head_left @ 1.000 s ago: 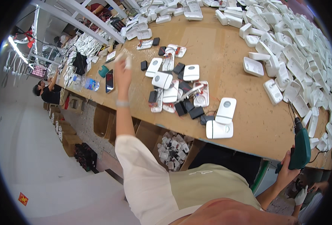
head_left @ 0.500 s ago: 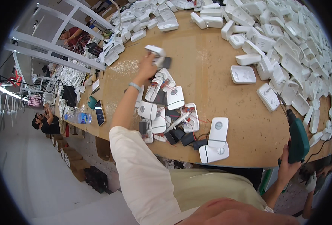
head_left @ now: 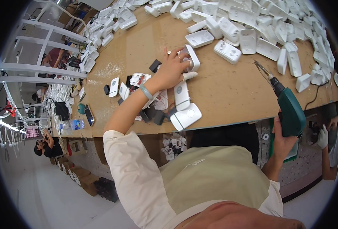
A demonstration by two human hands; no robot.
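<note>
My left hand [head_left: 169, 71] is closed on a white plastic housing [head_left: 193, 59] with a rounded, hollow shape, at the far edge of a cluster of parts; a pale wrap covers one finger. My right hand [head_left: 282, 138] grips the handle of a green soldering gun [head_left: 292, 111], whose thin metal tip points up and left over the table, apart from any part. Near the left forearm lie white devices [head_left: 181, 95] with dark bands, black blocks [head_left: 159, 117] and red wires. A white housing with plug pins [head_left: 227, 52] lies between the held housing and the tool tip.
A large pile of white housings [head_left: 248, 40] covers the far right of the brown table [head_left: 222, 87]. Toward the left edge are a phone [head_left: 89, 115], a teal round object [head_left: 81, 108] and a water bottle [head_left: 72, 124]. A gloved hand [head_left: 323, 136] of another person shows at right.
My left hand has moved right with the housing, away from the cluster's far end. The soldering gun's tip has come away from the pile's edge. The whole view has shifted.
</note>
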